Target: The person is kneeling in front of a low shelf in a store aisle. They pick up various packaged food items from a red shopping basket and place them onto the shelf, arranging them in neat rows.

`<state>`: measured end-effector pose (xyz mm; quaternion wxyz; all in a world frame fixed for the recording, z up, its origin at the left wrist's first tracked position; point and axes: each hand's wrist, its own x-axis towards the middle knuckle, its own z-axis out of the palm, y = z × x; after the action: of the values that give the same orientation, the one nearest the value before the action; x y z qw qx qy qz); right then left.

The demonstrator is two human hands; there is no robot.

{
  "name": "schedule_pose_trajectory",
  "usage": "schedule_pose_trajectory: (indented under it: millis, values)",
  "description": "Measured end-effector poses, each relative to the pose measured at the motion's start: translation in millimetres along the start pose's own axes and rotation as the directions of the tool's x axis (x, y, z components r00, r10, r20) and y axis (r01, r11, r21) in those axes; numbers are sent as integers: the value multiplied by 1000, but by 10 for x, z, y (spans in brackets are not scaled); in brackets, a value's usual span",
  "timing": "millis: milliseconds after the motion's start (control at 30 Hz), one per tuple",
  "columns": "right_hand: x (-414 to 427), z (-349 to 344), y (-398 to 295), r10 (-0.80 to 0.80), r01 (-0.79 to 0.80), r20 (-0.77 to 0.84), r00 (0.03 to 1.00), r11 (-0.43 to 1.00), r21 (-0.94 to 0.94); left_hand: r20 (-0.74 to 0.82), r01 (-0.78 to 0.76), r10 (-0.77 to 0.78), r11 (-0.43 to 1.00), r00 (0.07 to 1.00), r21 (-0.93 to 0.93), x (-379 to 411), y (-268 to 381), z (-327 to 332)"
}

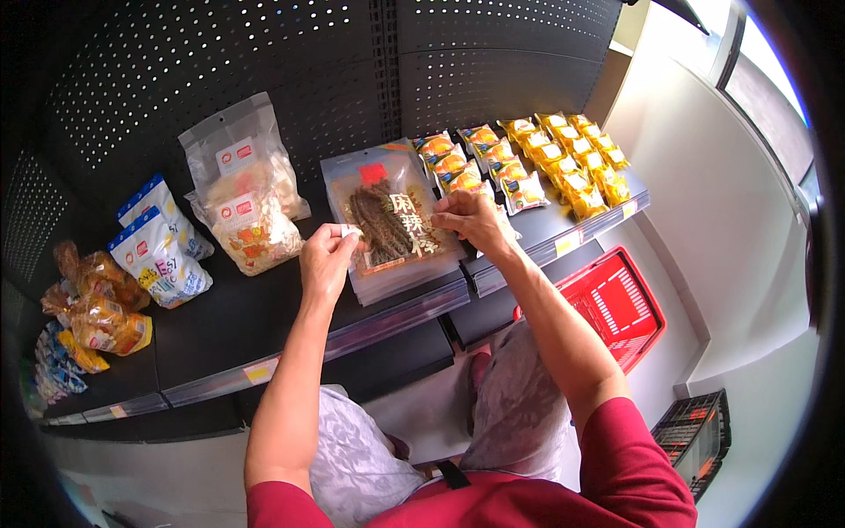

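Observation:
My left hand (330, 254) pinches a small white slip (350, 230) between thumb and fingers, over the left edge of a stack of flat clear snack packs (383, 231). The top pack shows dark brown strips, a red patch and large white printed characters. My right hand (470, 221) hovers at the right side of that stack, thumb and fingertips drawn together; whether something small is between them cannot be told. The stack lies on a dark metal shelf (237, 310).
Left of the stack stand clear bags of pale snacks (247, 211), blue-and-white bags (158, 257) and bagged buns (109, 317). Small orange-printed packs (488, 152) and yellow-wrapped packs (574, 165) fill the right. A red shopping basket (620, 310) is below; a black crate (693, 435) lies lower right.

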<state>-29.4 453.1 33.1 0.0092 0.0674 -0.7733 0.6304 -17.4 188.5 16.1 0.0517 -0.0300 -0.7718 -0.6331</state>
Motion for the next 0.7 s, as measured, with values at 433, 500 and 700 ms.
schedule_pose_trajectory:
  millis: [433,500,700]
  values:
    - [-138,-29,-161,-117,102,30,993,947,306,-92,-242,228,951,969,-194,-149,271,83]
    - [-172,11,-189,-77,64,32,997,952,300,-69,-227,217,948,974,-222,-155,301,90]
    - [-353,-33,-309,8,-7,0,1000,892,452,-35,-260,259,933,965,-249,-196,426,151]
